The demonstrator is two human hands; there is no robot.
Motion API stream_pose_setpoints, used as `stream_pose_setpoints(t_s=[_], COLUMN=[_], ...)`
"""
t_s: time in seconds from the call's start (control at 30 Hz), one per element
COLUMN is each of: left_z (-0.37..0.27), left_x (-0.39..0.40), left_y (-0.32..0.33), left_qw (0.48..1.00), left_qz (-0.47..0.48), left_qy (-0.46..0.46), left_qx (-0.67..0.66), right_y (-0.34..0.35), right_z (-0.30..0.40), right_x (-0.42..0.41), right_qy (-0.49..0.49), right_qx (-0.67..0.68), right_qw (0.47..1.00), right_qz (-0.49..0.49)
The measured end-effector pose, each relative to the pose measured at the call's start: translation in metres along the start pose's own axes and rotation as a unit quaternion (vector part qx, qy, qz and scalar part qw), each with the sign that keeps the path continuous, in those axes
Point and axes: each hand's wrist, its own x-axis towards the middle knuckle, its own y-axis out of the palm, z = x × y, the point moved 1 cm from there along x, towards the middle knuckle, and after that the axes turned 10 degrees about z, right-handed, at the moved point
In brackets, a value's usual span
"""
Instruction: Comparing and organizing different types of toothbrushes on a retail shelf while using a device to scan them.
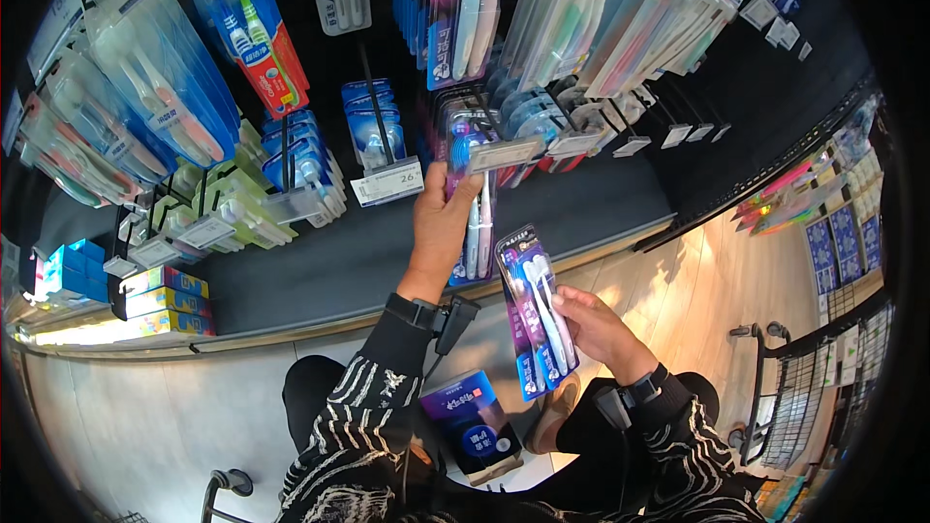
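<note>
My left hand [439,229] is raised to a low display hook and grips a purple-and-blue toothbrush blister pack [479,232] near its top. A price-tag holder [506,154] at the hook's end partly covers that pack, and my thumb lies at its edge. In my right hand [607,330] are at least two purple-and-blue toothbrush packs [538,312], overlapping and tilted, held by their right edge below the shelf. Between my legs stands a dark blue and purple carton [476,425] bearing writing; its inside is hidden.
Hanging toothbrush packs [465,14] crowd above my left hand. A price tag [387,181] juts out at its left. The black bottom shelf [327,261] runs across, with small boxes [167,301] at left. Wire carts [788,407] stand at right.
</note>
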Motion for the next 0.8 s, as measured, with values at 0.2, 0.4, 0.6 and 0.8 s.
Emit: stream_pose_setpoints(t_s=[0.2, 0.4, 0.6, 0.8], left_z=[0.008, 0.018, -0.010, -0.009], left_x=[-0.002, 0.002, 0.008, 0.023], left_y=[0.012, 0.012, 0.015, 0.016], left_qw=[0.996, 0.995, 0.998, 0.997], left_qz=[-0.063, -0.074, -0.024, 0.056], left_qy=[0.057, 0.070, 0.051, 0.027], left_qx=[0.014, 0.015, -0.011, 0.043], right_y=[0.006, 0.008, 0.002, -0.004], right_z=[0.005, 0.007, 0.001, -0.006], right_x=[0.000, 0.002, -0.001, -0.002], right_qy=[-0.012, -0.011, 0.003, -0.003], right_qx=[-0.001, -0.011, 0.001, 0.007], right_qw=[1.000, 1.000, 1.000, 1.000], right_qz=[0.007, 0.002, -0.012, -0.015])
